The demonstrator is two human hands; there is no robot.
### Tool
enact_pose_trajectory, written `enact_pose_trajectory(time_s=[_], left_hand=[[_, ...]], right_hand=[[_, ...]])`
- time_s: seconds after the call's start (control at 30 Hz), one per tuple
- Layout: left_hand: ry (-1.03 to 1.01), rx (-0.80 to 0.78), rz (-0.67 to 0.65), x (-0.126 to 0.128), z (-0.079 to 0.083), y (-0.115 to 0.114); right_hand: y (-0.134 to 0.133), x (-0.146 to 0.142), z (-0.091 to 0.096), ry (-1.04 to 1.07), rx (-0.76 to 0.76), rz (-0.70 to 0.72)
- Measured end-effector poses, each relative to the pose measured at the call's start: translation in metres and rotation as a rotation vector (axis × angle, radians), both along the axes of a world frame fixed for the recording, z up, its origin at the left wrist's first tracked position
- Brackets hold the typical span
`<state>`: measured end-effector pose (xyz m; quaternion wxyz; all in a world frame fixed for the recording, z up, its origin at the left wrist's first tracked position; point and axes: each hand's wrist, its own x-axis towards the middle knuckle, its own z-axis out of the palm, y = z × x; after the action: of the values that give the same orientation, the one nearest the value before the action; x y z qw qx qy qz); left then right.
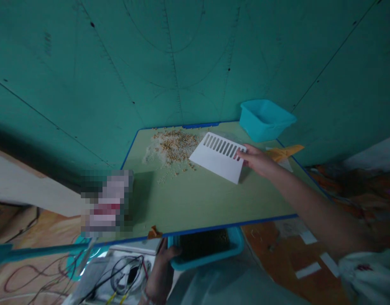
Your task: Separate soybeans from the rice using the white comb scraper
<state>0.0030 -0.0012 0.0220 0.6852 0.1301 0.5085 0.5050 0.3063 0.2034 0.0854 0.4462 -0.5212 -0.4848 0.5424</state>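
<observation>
My right hand (250,155) grips the right end of a flat white scraper (218,163) with a row of slots along its far edge. The scraper is tilted over the table, its left corner beside a spread of brown-yellow kernels (174,146) mixed with fine whitish grains. Below the table's front edge, my left hand (168,258) holds the left rim of a turquoise basin (207,260), thumb over the rim. Dark, grainy matter lies inside this basin; I cannot make out what it is.
On the table (195,203) stand a second turquoise basin (266,120) at the back right and a blurred-out package (107,203) at the left. An orange packet (285,152) lies right, an orange-brown scrap (154,232) near the front edge. Cables (128,271) lie below; a green wall (195,63) stands behind.
</observation>
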Motion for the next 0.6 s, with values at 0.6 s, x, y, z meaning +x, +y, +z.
enact_pose_trajectory(time_s=[0.6], left_hand=[[0.051,0.042,0.059,-0.004,-0.011,-0.003]], right_hand=[[0.018,-0.015,-0.003,-0.059,-0.059,0.158]])
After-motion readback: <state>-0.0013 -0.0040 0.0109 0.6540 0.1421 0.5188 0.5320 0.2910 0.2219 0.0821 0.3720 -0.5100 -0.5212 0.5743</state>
